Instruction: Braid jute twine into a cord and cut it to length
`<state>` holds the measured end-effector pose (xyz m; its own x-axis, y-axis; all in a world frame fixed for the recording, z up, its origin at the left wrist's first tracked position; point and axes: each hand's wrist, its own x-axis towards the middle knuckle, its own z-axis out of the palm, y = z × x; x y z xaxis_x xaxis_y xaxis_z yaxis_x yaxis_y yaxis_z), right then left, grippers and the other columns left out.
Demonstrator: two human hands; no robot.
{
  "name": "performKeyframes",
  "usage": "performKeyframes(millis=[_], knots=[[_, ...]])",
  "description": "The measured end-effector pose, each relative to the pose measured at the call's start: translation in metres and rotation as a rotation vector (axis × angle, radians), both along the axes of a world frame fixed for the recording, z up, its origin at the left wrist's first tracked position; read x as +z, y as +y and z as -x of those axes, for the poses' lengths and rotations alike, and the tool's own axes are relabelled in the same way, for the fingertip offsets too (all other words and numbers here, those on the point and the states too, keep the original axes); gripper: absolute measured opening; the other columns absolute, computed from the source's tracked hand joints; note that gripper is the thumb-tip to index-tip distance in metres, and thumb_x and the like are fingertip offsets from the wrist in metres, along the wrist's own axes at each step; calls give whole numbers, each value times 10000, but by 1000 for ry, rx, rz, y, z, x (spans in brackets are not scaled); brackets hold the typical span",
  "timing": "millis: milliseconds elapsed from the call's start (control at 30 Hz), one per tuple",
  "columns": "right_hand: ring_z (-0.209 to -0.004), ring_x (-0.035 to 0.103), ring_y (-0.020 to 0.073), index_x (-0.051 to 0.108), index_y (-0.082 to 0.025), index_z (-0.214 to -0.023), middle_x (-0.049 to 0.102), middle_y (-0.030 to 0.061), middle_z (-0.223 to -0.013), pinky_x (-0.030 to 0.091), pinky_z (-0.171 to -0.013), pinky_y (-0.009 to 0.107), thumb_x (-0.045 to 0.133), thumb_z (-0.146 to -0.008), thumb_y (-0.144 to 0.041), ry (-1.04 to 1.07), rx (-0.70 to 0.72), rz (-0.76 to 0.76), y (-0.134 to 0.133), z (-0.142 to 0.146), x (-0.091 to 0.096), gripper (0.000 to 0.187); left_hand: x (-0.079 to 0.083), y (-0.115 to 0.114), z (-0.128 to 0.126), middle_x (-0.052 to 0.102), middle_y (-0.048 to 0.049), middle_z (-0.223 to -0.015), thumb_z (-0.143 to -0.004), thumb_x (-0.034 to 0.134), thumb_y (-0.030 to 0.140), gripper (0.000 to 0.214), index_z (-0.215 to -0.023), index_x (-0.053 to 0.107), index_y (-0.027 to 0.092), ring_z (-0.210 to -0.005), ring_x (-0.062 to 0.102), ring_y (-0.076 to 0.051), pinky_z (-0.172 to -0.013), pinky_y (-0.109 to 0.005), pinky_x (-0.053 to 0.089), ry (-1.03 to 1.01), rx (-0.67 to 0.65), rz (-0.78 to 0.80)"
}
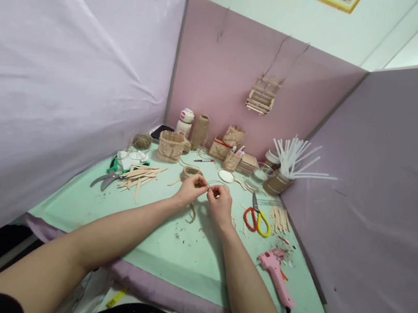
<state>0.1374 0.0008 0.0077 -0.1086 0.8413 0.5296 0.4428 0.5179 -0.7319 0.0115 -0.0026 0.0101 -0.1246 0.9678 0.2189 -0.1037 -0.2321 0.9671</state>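
Green-covered table (156, 245), backed by a pink panel (221, 74). Nearest: one pink glue gun (276, 277), at right. Next: scissors (256, 205), red and yellow handles, blades pointing away. Mid-table: right hand (220, 204) and left hand (191, 189), fingertips of each pinched together on a thin strand of twine (207, 186) between them. At left: wooden sticks (141, 175), piled. Just beyond the left hand: one coil (186, 175). Farther: one oval basket (170, 146). Farthest: one small rack (260, 103), hung against the panel.
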Motion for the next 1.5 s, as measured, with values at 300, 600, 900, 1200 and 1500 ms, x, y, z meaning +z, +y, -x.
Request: performKeyframes(millis=[300,600,900,1200,1500], knots=[[-736,458,158,524,-217,-714,511,25,-782,382,-684,287,505,-757,-257,57,78,6,-6,1,5,62,0,8,5,544,-11,-589,-655,578,16,130,-625,515,126,-500,501,-56,-494,-181,421,-670,-297,632],[-727,494,160,565,-209,-716,569,20,-747,389,-699,279,571,-729,-354,201,103,126,-2,-2,6,146,-2,4,3,570,26,-606,-565,740,167,288,-701,487,151,-540,522,-66,-526,-187,379,-291,-149,170],[-717,481,163,543,-209,-718,563,11,-719,378,-690,275,535,-747,-375,209,66,195,5,-6,0,168,-4,3,5,597,-11,-582,-661,654,311,184,-618,594,142,-545,487,-104,-545,-230,345,240,-120,49],[-557,435,133,516,-213,-642,465,-22,-553,350,-512,252,577,-675,-410,492,-68,413,18,-5,-15,208,0,-5,-1,571,1,-518,-662,635,290,169,-566,620,152,-512,454,-107,-522,-228,322,407,-138,-46],[-561,424,85,563,-193,-697,459,-30,-623,359,-507,207,639,-645,-384,645,111,556,19,-14,-2,212,-2,0,1,625,-25,-609,-684,627,267,136,-681,680,142,-577,516,-126,-586,-242,385,239,-122,-16]])
